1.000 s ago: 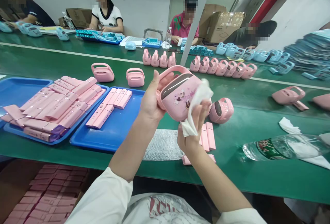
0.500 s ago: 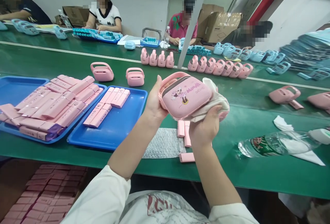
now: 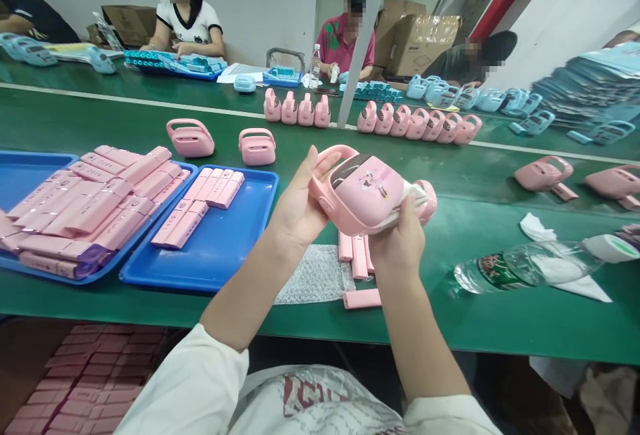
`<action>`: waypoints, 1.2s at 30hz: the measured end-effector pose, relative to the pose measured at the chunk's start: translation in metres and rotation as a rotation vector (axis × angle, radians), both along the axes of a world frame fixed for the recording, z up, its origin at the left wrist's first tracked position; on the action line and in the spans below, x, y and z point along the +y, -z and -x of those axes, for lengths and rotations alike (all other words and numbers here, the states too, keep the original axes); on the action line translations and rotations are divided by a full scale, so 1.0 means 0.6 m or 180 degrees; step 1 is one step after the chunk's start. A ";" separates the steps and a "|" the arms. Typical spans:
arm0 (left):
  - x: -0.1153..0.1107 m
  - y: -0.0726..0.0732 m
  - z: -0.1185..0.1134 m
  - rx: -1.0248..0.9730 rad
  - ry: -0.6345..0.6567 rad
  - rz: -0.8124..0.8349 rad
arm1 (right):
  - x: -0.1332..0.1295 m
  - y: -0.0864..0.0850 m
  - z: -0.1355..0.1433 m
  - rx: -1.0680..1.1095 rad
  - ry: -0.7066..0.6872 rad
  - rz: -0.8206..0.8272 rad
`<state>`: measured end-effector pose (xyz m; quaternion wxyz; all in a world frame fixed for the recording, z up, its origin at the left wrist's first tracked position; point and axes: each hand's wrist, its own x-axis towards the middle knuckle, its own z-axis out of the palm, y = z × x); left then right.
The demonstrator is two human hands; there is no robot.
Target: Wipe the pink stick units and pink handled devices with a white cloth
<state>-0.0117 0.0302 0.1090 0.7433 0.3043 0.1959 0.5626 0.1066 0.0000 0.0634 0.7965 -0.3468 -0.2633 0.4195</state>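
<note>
Above the bench, my left hand (image 3: 300, 205) grips the handle end of a pink portable speaker (image 3: 373, 195) with a printed cartoon figure. Its dark front strip is turned up to the left. My right hand (image 3: 400, 245) is closed around a pale cloth (image 3: 407, 200) at the speaker's lower right side. A rounded pink part (image 3: 427, 201) sticks out beyond the right fingers; whether it belongs to the speaker I cannot tell. Below the hands, several pink stick-shaped pieces (image 3: 361, 299) lie beside a bubble-wrap sheet (image 3: 315, 275).
At left, two blue trays (image 3: 235, 248) hold pink sticks. Pink speakers (image 3: 417, 123) line the bench's middle, with others nearer. A water bottle (image 3: 530, 265) lies by a crumpled tissue (image 3: 537, 227) at right. Several co-workers sit opposite, among blue speakers (image 3: 443, 93).
The speaker has turned in my hands, so its dark strip and end show more and its printed face tilts away. The cloth is now mostly hidden behind it. My view has shifted slightly.
</note>
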 end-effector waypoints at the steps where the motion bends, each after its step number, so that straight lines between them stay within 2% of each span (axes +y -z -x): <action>1: -0.003 -0.001 0.000 0.0023 -0.0010 0.0016 | 0.003 0.002 0.004 0.0082 -0.0077 0.0098; 5: -0.005 0.002 -0.004 0.0059 -0.0107 0.0094 | 0.008 0.015 0.027 0.0141 -0.0160 0.0261; 8: 0.006 0.012 -0.010 -0.0090 -0.0131 0.0062 | -0.002 0.031 0.049 -0.0422 0.0215 0.0211; 11: 0.017 0.016 -0.016 -0.0354 -0.0193 0.0297 | -0.018 0.050 0.062 -0.1675 0.0664 -0.0134; 14: 0.021 0.014 -0.020 -0.0379 -0.0149 0.0833 | -0.028 0.071 0.065 -0.3249 0.0914 -0.1116; 16: 0.020 0.014 -0.020 -0.0315 -0.0058 0.1024 | -0.030 0.087 0.067 -0.3742 0.0993 -0.1580; 18: 0.020 0.015 -0.019 -0.0333 0.0079 0.1010 | -0.030 0.100 0.072 -0.3524 0.0863 -0.1522; 21: 0.024 0.016 -0.017 -0.0358 0.0271 0.0780 | -0.028 0.101 0.079 -0.2258 0.0532 -0.1022; 24: 0.031 0.015 -0.011 -0.0235 0.0342 0.0560 | -0.020 0.071 0.067 -0.1053 0.0249 -0.0628; 26: 0.036 0.014 -0.005 -0.0116 0.0259 0.0461 | -0.011 0.041 0.047 -0.0688 -0.0009 -0.0397; 28: 0.039 0.014 0.001 0.0029 0.0123 0.0416 | -0.002 0.014 0.025 -0.0627 -0.0194 -0.0260; 31: 0.040 0.015 0.005 0.0311 0.0178 0.0395 | 0.004 -0.009 0.001 -0.0920 -0.0180 -0.0412; 33: 0.038 0.016 0.006 0.0437 0.0248 0.0318 | 0.000 -0.011 -0.006 -0.1298 -0.0201 -0.0603; 36: 0.038 0.018 0.012 0.0465 0.0161 0.0107 | -0.014 0.004 -0.014 -0.2013 -0.0265 -0.0832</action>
